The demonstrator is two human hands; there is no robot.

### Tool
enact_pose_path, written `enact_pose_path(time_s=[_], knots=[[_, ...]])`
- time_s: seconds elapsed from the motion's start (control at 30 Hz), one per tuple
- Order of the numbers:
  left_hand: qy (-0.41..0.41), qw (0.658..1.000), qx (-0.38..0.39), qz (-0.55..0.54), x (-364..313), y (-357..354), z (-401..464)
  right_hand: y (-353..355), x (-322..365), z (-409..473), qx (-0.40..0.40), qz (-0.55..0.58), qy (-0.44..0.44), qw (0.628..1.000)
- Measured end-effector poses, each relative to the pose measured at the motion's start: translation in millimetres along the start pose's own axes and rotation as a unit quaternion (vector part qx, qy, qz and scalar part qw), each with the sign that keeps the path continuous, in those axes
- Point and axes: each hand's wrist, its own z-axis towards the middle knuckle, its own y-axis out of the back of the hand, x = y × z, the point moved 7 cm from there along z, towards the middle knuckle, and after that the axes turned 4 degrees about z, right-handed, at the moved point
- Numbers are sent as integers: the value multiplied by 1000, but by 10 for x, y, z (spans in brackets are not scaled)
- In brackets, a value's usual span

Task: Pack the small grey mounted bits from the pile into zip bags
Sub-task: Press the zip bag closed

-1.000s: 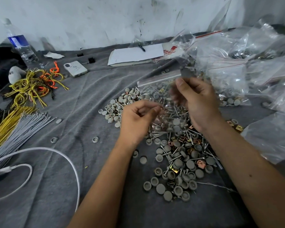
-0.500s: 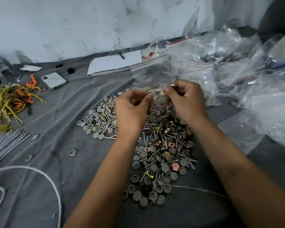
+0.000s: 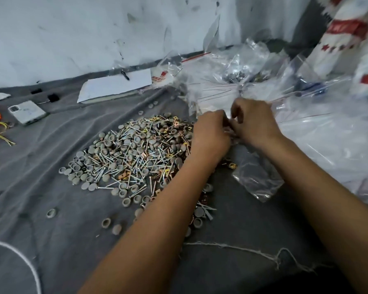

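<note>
Both bare forearms reached across the wrinkled grey cloth (image 3: 51, 166) toward its far right side. There the left hand (image 3: 210, 134) and right hand (image 3: 255, 122) met knuckle to knuckle, fingers curled and pinching a small clear zip bag (image 3: 232, 134) between them, its contents blurred. Crinkled empty bags (image 3: 306, 128) were heaped behind. The pile of grey mounted bits (image 3: 132, 153), round-headed on thin metal shanks, lay just left of the left hand.

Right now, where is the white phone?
In the head view the white phone lies far left on the grey cloth, left of the notepad.
</note>
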Motion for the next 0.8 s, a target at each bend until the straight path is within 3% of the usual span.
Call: enact_pose_path(time_s=[0.1, 0.3, 0.47, 0.63, 0.8], knots=[[-8, 997, 64, 50, -42, -73, -25, -229, 37, -36, 129, -29, 17, 991], [-55, 989, 82, 107, -260, -77, -111, 50, -44, 5, 166, -22, -8, 986], [-88, 956, 185, 210, -480, -492, -257, 344, -208, -25, 149, -26, -51, 987], [-83, 971, 184, 129, -576, -506, -290, 419, -384, -171, 162, -38, -73, 983], [-30, 991, 110, -75, -467, -122, -204, 486, -356, -188, 132, 4, -61, 989]])
